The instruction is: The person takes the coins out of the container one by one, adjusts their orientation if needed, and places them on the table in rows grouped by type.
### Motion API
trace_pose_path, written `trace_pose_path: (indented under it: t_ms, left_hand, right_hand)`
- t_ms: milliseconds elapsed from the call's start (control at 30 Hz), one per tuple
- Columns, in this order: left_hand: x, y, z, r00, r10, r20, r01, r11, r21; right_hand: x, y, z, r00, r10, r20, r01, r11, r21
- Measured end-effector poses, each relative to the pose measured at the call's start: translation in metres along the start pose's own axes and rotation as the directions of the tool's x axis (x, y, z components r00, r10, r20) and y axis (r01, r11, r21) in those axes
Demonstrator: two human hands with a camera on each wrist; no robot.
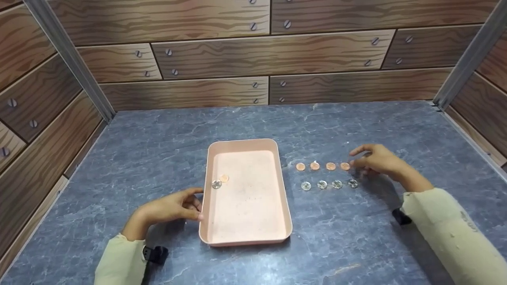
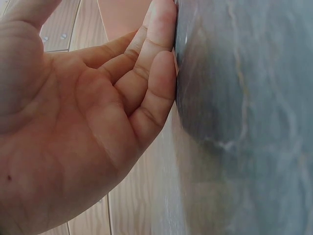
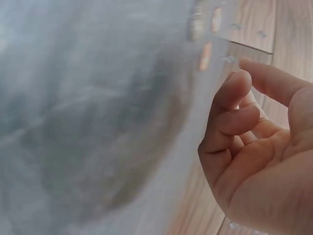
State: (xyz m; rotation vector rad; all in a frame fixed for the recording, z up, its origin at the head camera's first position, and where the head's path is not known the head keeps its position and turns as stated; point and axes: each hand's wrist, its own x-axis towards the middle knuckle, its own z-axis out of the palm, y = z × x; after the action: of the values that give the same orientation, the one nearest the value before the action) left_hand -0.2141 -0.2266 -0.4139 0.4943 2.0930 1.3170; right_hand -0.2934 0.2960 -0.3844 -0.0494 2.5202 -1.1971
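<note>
A shallow pink tray [image 1: 249, 237] sits on the table. My left hand [image 1: 170, 208] touches its left wall with thumb and fingertips. In the left wrist view the left fingers [image 2: 161, 78] rest against the tabletop. To the tray's right lies a row of several flat copper-coloured discs [image 1: 330, 166], and nearer me a row of several shiny silver discs [image 1: 337, 184]. One copper-coloured disc [image 1: 224, 178] and one silver disc [image 1: 216, 184] lie inside the tray by its left wall. My right hand [image 1: 378, 162] hovers at the copper row's right end, thumb and index finger apart, nothing visible between them.
The blue-grey marbled table [image 1: 166, 130] is bounded by wood-patterned panels [image 1: 269, 55] at the back and sides. Grey metal posts [image 1: 73, 59] stand at the corners. Black wrist straps [image 1: 156, 254] sit at both sleeves.
</note>
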Motion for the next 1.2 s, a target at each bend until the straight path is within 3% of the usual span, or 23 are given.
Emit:
trace_pose_path:
  t_ms: [300,800,1200]
  left_hand:
    - [0.0,0.001,-0.001,1.0,0.005,-0.007,-0.004,1.0,0.008]
    - [0.0,0.0,0.0,1.0,0.005,-0.01,-0.005,1.0,0.003]
    - [-0.001,0.0,0.0,1.0,0.001,-0.008,-0.001,1.0,0.001]
  right_hand:
    - [-0.007,-0.041,0.008,0.996,-0.088,-0.021,0.087,0.994,-0.062]
    - [-0.003,-0.125,0.055,0.963,-0.257,0.078,0.259,0.965,-0.026]
    - [0.011,-0.172,0.102,0.944,-0.309,0.111,0.304,0.951,0.06]
